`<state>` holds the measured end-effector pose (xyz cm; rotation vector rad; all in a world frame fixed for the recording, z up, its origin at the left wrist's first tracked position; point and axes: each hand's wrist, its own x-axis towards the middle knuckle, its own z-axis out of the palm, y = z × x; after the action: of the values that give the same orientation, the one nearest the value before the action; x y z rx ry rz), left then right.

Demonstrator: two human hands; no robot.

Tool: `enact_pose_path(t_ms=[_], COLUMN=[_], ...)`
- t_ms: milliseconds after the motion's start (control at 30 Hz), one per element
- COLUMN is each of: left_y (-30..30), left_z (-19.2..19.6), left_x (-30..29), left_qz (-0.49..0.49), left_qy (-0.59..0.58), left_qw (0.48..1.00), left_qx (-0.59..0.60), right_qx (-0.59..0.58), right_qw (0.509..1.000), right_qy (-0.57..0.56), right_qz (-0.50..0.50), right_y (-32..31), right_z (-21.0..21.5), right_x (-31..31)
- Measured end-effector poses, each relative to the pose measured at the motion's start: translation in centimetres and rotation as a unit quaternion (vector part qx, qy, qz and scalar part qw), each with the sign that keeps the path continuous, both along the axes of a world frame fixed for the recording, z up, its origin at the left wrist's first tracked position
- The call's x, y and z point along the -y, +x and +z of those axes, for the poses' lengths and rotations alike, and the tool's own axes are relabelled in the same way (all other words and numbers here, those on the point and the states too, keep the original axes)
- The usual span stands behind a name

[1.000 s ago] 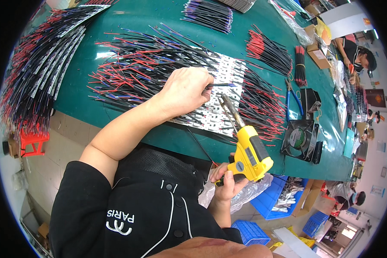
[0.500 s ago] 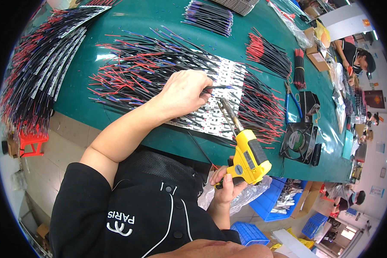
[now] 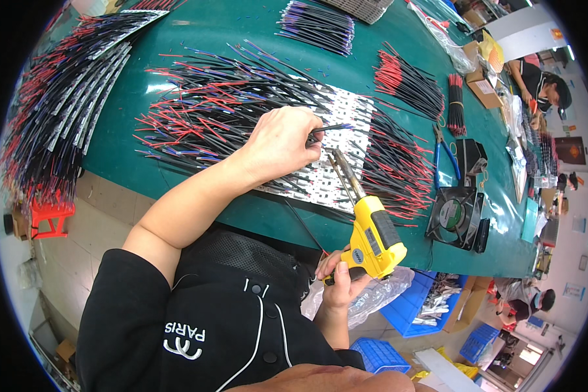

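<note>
My left hand [image 3: 286, 140] is closed in a pinch over the white circuit boards [image 3: 353, 108], holding thin black wires [image 3: 330, 129] whose ends point right. Its fingertips partly hide what they grip. My right hand [image 3: 341, 281] is wrapped round the handle of a yellow and black soldering gun [image 3: 375, 238]. The gun's metal tip, with a thin feed tube beside it, reaches up to the boards just below the held wires. Whether the tip touches a board I cannot tell. Many black wires with red and blue ends [image 3: 202, 111] fan out on both sides of the boards.
Finished-looking wired strips [image 3: 78, 91] hang over the green table's left edge. Wire bundles [image 3: 408, 81] lie at the back, pliers [image 3: 445, 157] and a black fan [image 3: 452, 217] to the right. A blue crate [image 3: 408, 304] stands below the table. A co-worker [image 3: 545, 88] sits far right.
The soldering gun has shifted slightly left, its tip staying near the boards. The wire ends in my left hand have tilted a little upward; that hand has barely moved.
</note>
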<state>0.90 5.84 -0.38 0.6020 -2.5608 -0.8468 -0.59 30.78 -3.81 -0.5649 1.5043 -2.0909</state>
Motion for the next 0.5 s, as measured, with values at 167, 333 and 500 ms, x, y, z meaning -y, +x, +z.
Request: enact_pose_path(t_ms=[167,333,500], left_y=[-0.1,0.0,0.1], left_z=[-0.1,0.0,-0.7], left_x=[0.1,0.3,1.1], left_qz=[-0.005,-0.017,-0.054], left_qy=[-0.003,-0.002,-0.011], left_qw=[1.0,1.0,0.996], left_qx=[-0.006,-0.009,-0.066], right_qx=[-0.008,-0.021,-0.024], right_qw=[1.0,0.998,0.998], right_qy=[-0.013,-0.051,-0.055], right_qz=[-0.015,-0.02,-0.023], right_y=[0.0,-0.5,-0.5], right_z=[0.2,0.7,0.9], right_x=[0.0,-0.1,-0.1])
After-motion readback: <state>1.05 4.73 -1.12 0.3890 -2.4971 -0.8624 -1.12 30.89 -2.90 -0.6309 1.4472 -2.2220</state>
